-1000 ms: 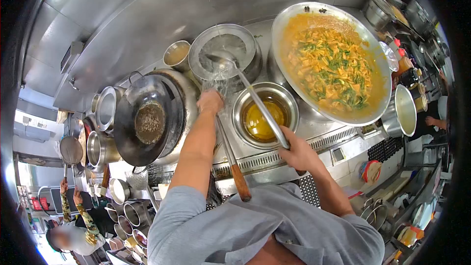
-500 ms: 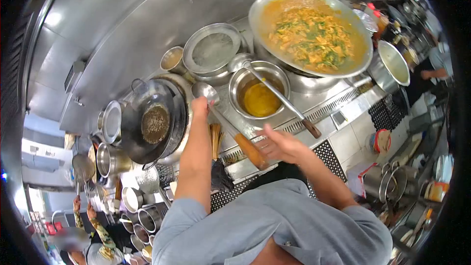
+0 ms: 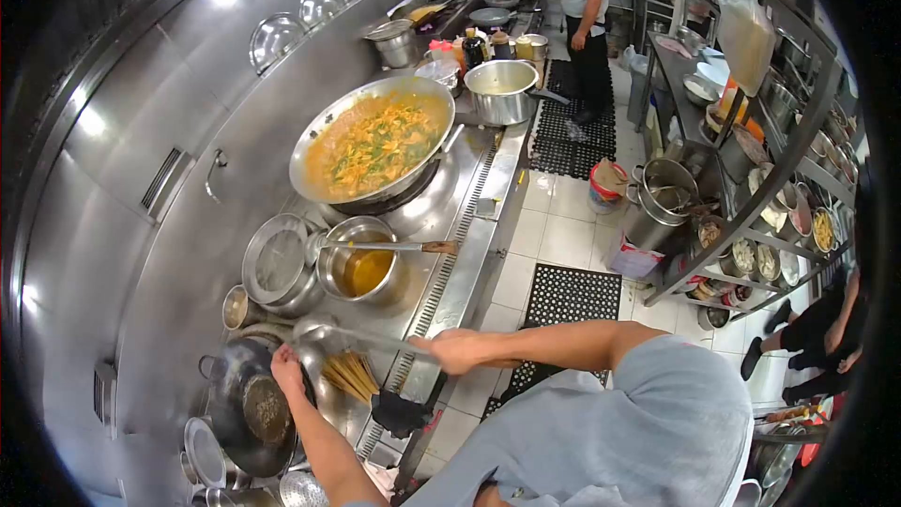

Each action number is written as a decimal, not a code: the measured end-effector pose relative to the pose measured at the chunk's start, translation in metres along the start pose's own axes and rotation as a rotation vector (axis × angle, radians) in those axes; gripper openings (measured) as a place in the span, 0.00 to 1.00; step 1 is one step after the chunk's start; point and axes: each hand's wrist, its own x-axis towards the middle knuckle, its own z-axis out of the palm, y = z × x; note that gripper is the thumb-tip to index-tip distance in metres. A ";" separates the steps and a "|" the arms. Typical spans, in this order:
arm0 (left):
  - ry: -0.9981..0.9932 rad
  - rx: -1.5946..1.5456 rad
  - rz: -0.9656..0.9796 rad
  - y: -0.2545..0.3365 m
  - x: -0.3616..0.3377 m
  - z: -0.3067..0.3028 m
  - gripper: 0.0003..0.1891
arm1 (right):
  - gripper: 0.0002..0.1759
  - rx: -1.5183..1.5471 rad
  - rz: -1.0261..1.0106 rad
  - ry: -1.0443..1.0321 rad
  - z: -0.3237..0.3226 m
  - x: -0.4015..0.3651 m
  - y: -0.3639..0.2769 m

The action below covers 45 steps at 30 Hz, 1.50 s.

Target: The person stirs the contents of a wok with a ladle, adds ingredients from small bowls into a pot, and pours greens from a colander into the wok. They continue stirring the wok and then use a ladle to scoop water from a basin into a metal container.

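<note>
My right hand [image 3: 454,350] is closed on the handle end of a long metal ladle [image 3: 361,338], blurred by motion. My left hand [image 3: 286,366] is near the ladle's bowl end, beside the dark wok [image 3: 230,394]; its fingers are bent, and whether they grip anything is unclear. Brown food bits [image 3: 267,408] lie in the wok. A steel pot [image 3: 326,268] of yellow liquid has another ladle [image 3: 399,246] resting across it. Beneath the held ladle is a bamboo brush [image 3: 350,374].
A wide pan of orange food [image 3: 302,155] stands beyond the pots. Farther back are a deep pot [image 3: 500,105] and a person [image 3: 587,0]. Shelving [image 3: 704,258] with containers and a red bucket [image 3: 608,186] are at right. Another person's hand [image 3: 835,333] shows at far right.
The view has swung to the right. My right hand, open before, has closed on the ladle handle. My left hand is now beside the wok's rim.
</note>
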 end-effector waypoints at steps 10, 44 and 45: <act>0.089 0.346 0.312 0.030 -0.152 0.008 0.14 | 0.17 0.121 0.278 0.111 0.064 -0.102 0.151; -0.672 0.192 -0.287 0.114 -0.235 0.547 0.22 | 0.31 -0.402 0.425 0.492 -0.546 -0.071 0.504; -0.602 -0.052 -0.376 0.128 -0.231 0.558 0.22 | 0.31 -0.402 0.413 0.448 -0.550 -0.067 0.522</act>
